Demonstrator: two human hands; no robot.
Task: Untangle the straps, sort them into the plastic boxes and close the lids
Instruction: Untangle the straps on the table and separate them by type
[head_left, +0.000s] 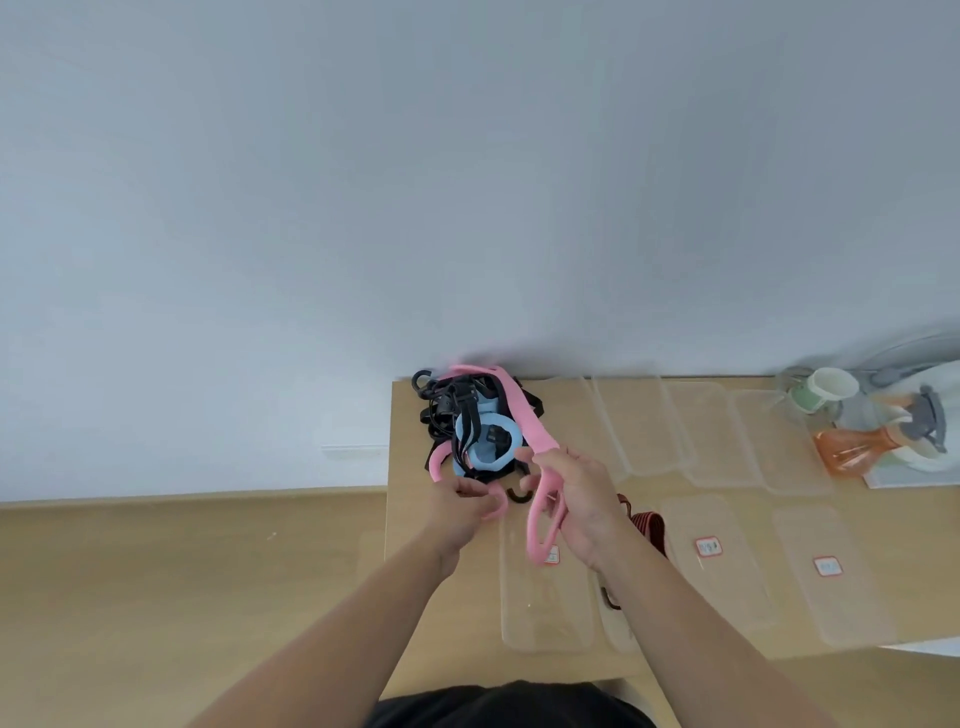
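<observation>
A tangled heap of black straps (445, 410) with hooks, a light blue strap (488, 457) and a pink strap (524, 415) lies at the table's far left corner. My right hand (576, 499) grips the pink strap where its looped end (540, 525) hangs down over a clear box. My left hand (462, 506) pinches another pink end (493, 512) at the heap's near edge. Several clear plastic boxes (545, 608) with red-edged labels stand along the near side. One of them holds an orange and black striped strap (647, 525).
Clear lids (644, 431) lie in a row along the far side of the wooden table (410, 571). An orange spray bottle (862, 447), a green and white cup (821, 395) and other items crowd the far right. A white wall stands behind the table.
</observation>
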